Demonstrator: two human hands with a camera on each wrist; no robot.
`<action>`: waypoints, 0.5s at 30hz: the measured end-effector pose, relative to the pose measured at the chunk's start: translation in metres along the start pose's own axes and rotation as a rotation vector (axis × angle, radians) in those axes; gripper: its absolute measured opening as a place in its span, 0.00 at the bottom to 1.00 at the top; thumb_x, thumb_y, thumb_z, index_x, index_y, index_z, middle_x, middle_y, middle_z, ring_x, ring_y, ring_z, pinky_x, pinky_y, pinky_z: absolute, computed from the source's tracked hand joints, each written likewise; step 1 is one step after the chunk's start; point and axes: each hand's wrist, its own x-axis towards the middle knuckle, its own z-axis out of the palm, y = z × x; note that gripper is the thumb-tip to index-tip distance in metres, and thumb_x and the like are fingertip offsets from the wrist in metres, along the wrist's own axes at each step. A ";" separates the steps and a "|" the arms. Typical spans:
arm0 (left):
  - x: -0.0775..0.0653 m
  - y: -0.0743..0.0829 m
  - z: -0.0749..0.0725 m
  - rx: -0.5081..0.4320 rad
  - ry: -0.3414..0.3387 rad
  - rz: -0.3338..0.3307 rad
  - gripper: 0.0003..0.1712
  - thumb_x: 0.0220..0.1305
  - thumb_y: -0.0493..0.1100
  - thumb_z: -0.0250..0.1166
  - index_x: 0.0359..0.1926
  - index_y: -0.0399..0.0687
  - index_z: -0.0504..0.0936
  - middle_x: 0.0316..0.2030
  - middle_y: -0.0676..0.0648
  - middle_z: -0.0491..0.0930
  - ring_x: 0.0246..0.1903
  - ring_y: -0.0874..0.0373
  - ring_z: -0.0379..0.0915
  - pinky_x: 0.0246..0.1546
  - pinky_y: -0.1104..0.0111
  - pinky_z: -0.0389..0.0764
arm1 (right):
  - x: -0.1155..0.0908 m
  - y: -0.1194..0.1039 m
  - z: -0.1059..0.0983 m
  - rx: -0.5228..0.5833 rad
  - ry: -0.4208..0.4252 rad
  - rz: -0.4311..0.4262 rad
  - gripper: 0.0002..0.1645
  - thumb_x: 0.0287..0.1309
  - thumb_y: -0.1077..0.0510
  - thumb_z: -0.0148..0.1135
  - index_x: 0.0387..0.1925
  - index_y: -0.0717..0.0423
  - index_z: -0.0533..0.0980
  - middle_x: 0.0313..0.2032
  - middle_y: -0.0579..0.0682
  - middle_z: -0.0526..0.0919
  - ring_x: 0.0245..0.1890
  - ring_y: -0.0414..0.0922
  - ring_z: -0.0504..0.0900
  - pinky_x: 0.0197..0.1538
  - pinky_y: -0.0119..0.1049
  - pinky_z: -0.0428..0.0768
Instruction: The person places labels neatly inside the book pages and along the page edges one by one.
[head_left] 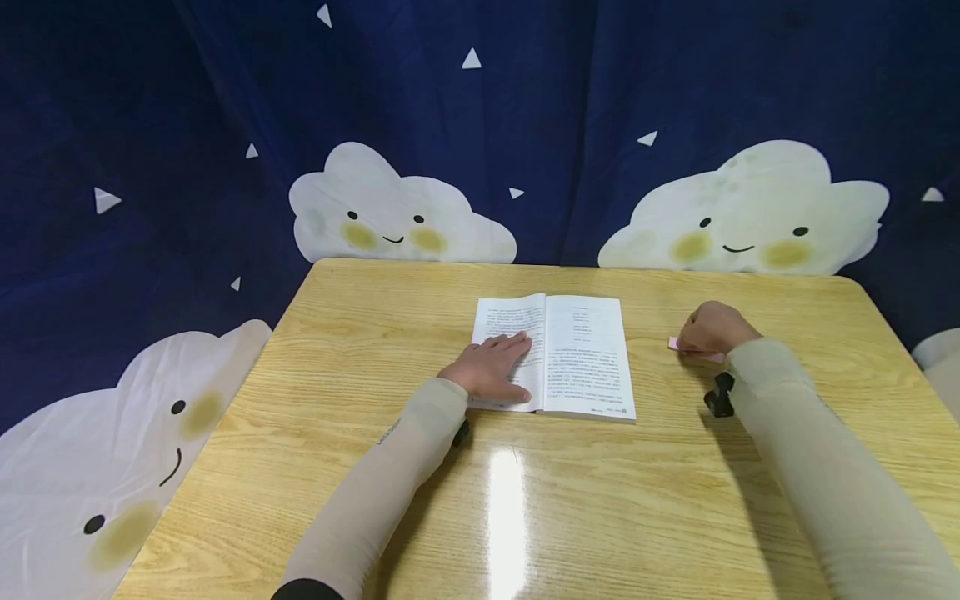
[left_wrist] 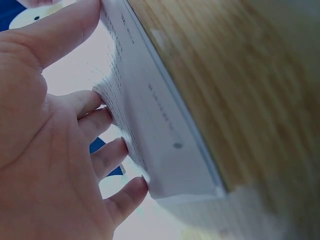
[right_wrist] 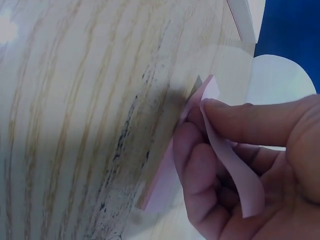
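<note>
An open book (head_left: 588, 358) with printed pages lies flat on the wooden table. Across its left page rests my left hand (head_left: 491, 369), fingers spread and fairly straight. The left wrist view shows that hand (left_wrist: 60, 145) with its fingertips touching the printed page (left_wrist: 165, 145). To the right of the book, my right hand (head_left: 712, 327) is low over the table with curled fingers. Between its thumb and index finger it pinches a narrow pink paper strip (right_wrist: 242, 187), whose loose end curves toward the palm. Beneath those fingers is a pink sticky note pad (right_wrist: 162, 187), partly hidden by the hand.
The light wooden table (head_left: 375, 333) extends around the book, with a bright reflection near its front. Dark scuff marks (right_wrist: 122, 140) run along the wood near the right hand. Behind hangs a dark blue curtain (head_left: 555, 108) with white clouds.
</note>
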 end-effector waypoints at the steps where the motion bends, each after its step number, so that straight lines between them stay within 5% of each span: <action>1: 0.000 0.000 0.000 -0.001 0.000 0.000 0.51 0.64 0.65 0.61 0.80 0.62 0.45 0.80 0.59 0.39 0.80 0.51 0.38 0.77 0.49 0.48 | 0.000 0.000 0.000 -0.001 0.002 0.002 0.22 0.57 0.58 0.55 0.09 0.44 0.66 0.10 0.38 0.64 0.15 0.38 0.61 0.31 0.35 0.66; 5: 0.001 -0.001 0.001 0.000 -0.001 0.000 0.52 0.64 0.65 0.61 0.80 0.62 0.44 0.80 0.59 0.39 0.80 0.52 0.38 0.77 0.49 0.48 | 0.000 0.000 0.001 -0.012 0.016 0.010 0.19 0.57 0.58 0.56 0.11 0.48 0.70 0.14 0.43 0.73 0.18 0.40 0.67 0.33 0.36 0.68; 9: 0.001 -0.001 0.002 -0.003 -0.004 -0.002 0.52 0.64 0.65 0.61 0.80 0.62 0.44 0.80 0.59 0.39 0.80 0.52 0.37 0.78 0.49 0.48 | -0.002 0.000 0.001 -0.027 0.038 0.009 0.14 0.57 0.58 0.56 0.19 0.57 0.81 0.29 0.54 0.85 0.26 0.45 0.75 0.35 0.38 0.74; 15: 0.002 0.000 0.001 0.007 -0.003 -0.004 0.52 0.64 0.66 0.61 0.80 0.62 0.44 0.80 0.58 0.39 0.80 0.52 0.38 0.77 0.49 0.48 | 0.000 0.003 0.001 -0.030 0.036 0.006 0.16 0.57 0.58 0.54 0.17 0.55 0.79 0.24 0.51 0.82 0.24 0.44 0.74 0.34 0.37 0.72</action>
